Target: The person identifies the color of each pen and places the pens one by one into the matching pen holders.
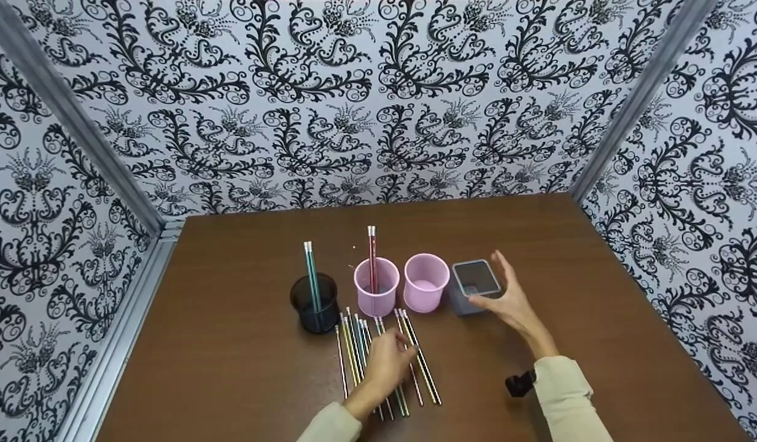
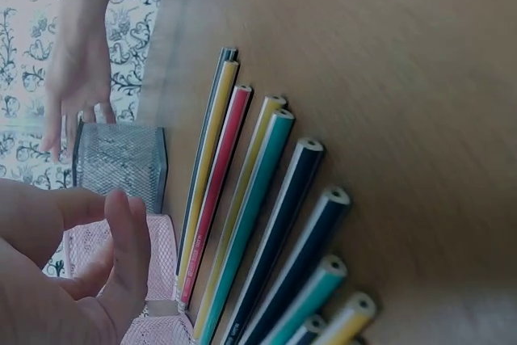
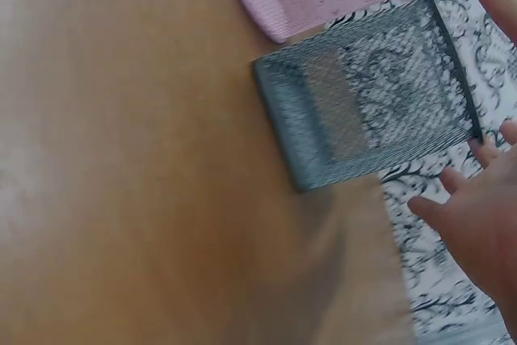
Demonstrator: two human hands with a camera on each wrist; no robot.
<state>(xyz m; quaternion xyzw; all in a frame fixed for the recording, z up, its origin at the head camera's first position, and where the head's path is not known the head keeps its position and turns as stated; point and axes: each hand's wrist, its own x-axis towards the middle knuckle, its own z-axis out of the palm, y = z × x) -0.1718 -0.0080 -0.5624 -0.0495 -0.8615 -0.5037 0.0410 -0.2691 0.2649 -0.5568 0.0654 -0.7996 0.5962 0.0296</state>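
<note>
My left hand [image 1: 384,362] hovers over several striped pencils [image 1: 350,350] that lie side by side on the table. Its thumb and fingers bend loosely toward each other, and no pencil shows between them in the left wrist view. A red pencil [image 2: 216,191] and a green pencil [image 2: 246,224] lie among the row there. Over on the right, my right hand [image 1: 513,304] spreads its thumb and fingers around the rim of a square grey mesh pencil holder [image 3: 388,78]. The fingertips are right at the rim in the head view.
A black mesh cup [image 1: 320,322] with two green pencils [image 1: 312,276] stands left of a pink cup [image 1: 377,305] with two red pencils [image 1: 372,258]. Another pink cup [image 1: 422,299] stands between that one and the square holder. Patterned walls [image 1: 353,123] enclose the brown table [image 1: 231,368].
</note>
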